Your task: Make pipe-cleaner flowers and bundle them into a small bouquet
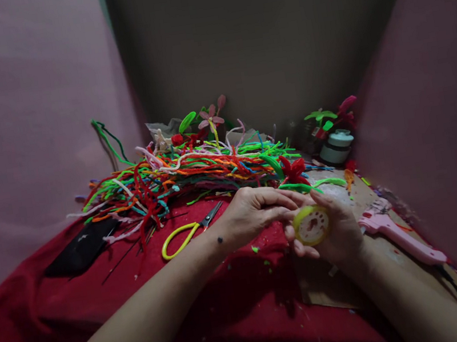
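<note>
A roll of yellow tape point(311, 225) is in my right hand point(342, 234), its round flat side toward me and the fingers curled around it. My left hand point(256, 210) reaches across to the right one, thumb and fingers pressed together near the roll; what they pinch, if anything, is hidden. Just beyond the fingers is a red fuzzy flower point(292, 169) with green leaves point(329, 183); whether a hand touches its stem is hidden. Yellow-handled scissors point(183, 240) lie beside my left wrist on the red cloth point(233, 309).
A heap of colourful pipe cleaners point(210, 165) stretches along the back. A black phone-like object point(80, 251) lies at left. At right, a pink glue gun point(408, 238) rests on cardboard point(324, 283), with a pale jar point(336, 147) behind. Walls rise on both sides.
</note>
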Action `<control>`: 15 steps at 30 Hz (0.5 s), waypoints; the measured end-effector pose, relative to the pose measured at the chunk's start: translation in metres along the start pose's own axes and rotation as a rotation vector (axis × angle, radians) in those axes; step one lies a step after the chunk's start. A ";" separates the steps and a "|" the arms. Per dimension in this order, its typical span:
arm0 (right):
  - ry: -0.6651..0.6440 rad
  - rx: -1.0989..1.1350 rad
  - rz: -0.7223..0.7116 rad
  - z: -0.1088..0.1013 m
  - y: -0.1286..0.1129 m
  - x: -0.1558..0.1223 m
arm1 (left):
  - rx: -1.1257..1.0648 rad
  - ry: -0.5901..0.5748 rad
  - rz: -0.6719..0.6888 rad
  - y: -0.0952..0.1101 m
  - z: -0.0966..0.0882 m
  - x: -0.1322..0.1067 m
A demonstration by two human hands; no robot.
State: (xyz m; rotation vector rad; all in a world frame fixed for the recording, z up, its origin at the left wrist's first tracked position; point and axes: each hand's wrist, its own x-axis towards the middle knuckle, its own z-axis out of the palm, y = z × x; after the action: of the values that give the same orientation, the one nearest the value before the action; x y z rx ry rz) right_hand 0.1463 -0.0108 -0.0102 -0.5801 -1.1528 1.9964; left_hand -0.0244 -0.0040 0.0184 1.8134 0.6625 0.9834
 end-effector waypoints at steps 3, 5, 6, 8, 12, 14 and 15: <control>-0.033 -0.062 0.070 -0.003 0.001 -0.001 | 0.021 -0.043 0.060 0.001 0.002 -0.002; -0.080 -0.072 0.098 -0.005 0.003 -0.001 | 0.084 -0.069 0.068 0.003 0.004 -0.003; -0.104 -0.070 0.112 -0.005 0.004 -0.001 | 0.117 -0.088 0.067 0.005 0.004 -0.004; -0.151 -0.062 0.140 -0.005 0.005 -0.001 | 0.172 -0.131 0.065 0.007 0.005 -0.006; -0.209 -0.064 0.192 -0.001 0.005 -0.001 | 0.236 -0.219 0.029 0.010 0.008 -0.011; -0.236 -0.086 0.233 0.002 0.004 -0.001 | 0.225 -0.258 -0.037 0.012 0.010 -0.013; -0.248 -0.100 0.253 0.002 0.004 -0.001 | 0.213 -0.275 -0.073 0.013 0.010 -0.014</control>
State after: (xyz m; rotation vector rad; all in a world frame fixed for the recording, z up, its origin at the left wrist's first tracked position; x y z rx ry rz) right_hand 0.1439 -0.0145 -0.0126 -0.5631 -1.3920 2.2863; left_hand -0.0225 -0.0250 0.0235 2.0479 0.6749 0.6170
